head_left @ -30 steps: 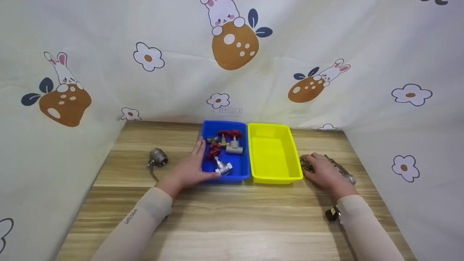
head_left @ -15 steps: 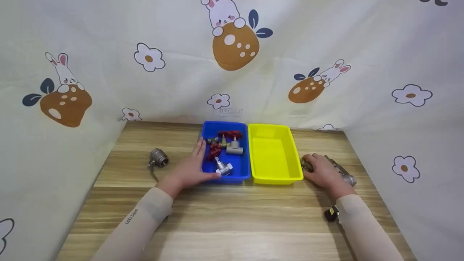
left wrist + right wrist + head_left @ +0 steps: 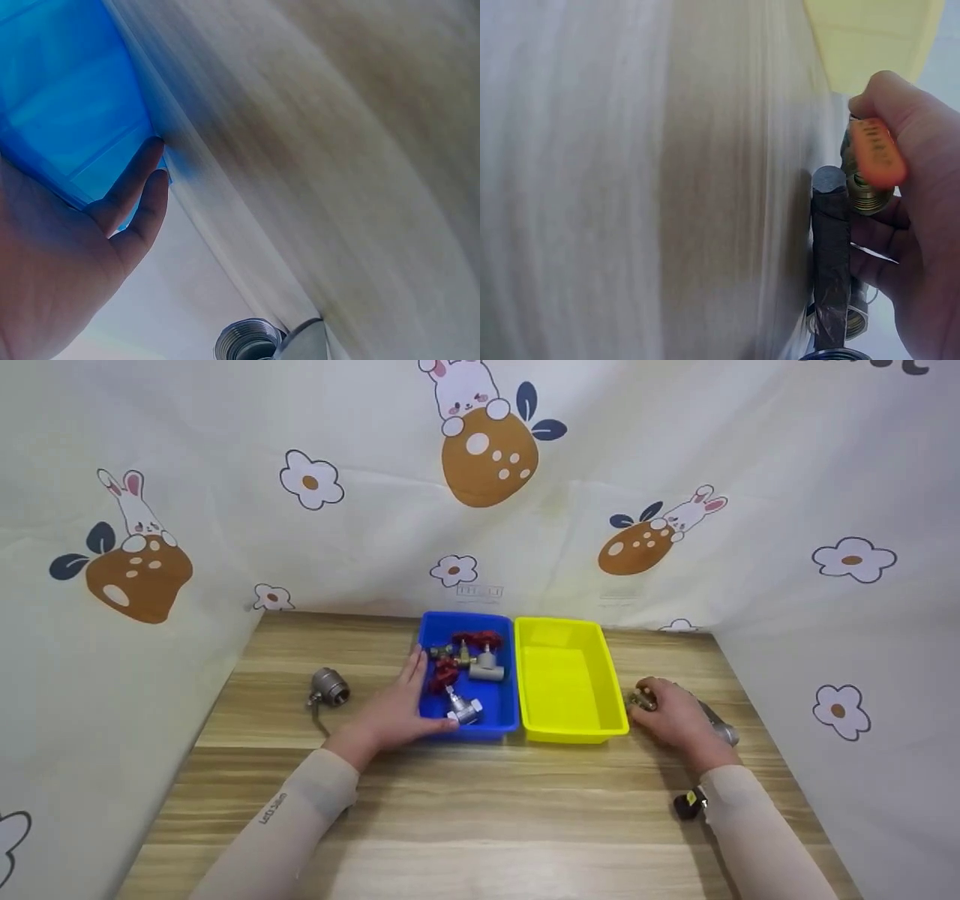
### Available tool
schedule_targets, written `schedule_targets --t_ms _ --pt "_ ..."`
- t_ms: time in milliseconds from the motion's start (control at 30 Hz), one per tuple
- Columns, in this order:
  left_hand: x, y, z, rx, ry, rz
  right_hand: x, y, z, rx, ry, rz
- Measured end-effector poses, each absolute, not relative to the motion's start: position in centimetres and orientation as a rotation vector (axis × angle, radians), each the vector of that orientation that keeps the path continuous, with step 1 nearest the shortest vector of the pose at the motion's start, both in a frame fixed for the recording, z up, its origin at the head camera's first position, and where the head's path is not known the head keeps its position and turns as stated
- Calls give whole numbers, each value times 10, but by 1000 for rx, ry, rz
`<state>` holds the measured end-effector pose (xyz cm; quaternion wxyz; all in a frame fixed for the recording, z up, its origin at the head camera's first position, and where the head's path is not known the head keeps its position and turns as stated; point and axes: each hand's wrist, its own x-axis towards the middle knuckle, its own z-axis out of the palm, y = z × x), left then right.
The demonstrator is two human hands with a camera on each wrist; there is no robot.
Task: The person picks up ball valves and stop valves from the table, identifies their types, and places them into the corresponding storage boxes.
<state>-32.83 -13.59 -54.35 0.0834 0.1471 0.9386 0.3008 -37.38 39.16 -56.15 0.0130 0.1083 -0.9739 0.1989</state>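
Observation:
My right hand point(image 3: 673, 718) pinches a small brass valve point(image 3: 643, 700) between thumb and fingers, just right of the yellow tray point(image 3: 613, 682). The right wrist view shows an orange handle point(image 3: 880, 154) on that brass valve. Close by lies a ball valve with a dark wrapped lever point(image 3: 830, 255), partly hidden by the hand in the head view. My left hand point(image 3: 386, 709) rests against the left side of the blue tray point(image 3: 491, 722), fingers straight along its wall and thumb at the near rim. Inside that tray are several valves, some with red handwheels point(image 3: 444, 673).
A grey ball valve point(image 3: 330, 688) with a lever lies on the wooden table point(image 3: 480, 817), left of the blue tray. More grey metal fittings point(image 3: 724, 730) lie beyond the right hand. A patterned cloth point(image 3: 360, 547) hangs behind and at both sides.
My right hand has shifted slightly, and the brass valve in its fingers has turned and moved a little away from the yellow tray. The left hand stays on the blue tray.

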Motion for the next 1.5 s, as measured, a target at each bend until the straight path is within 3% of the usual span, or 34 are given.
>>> schedule_targets --t_ms 400,1500 --pt "-329 -137 -543 451 2786 903 -373 384 -538 109 -2931 926" --pt "-328 -136 -545 471 2803 903 -385 341 -482 215 -2909 1089"
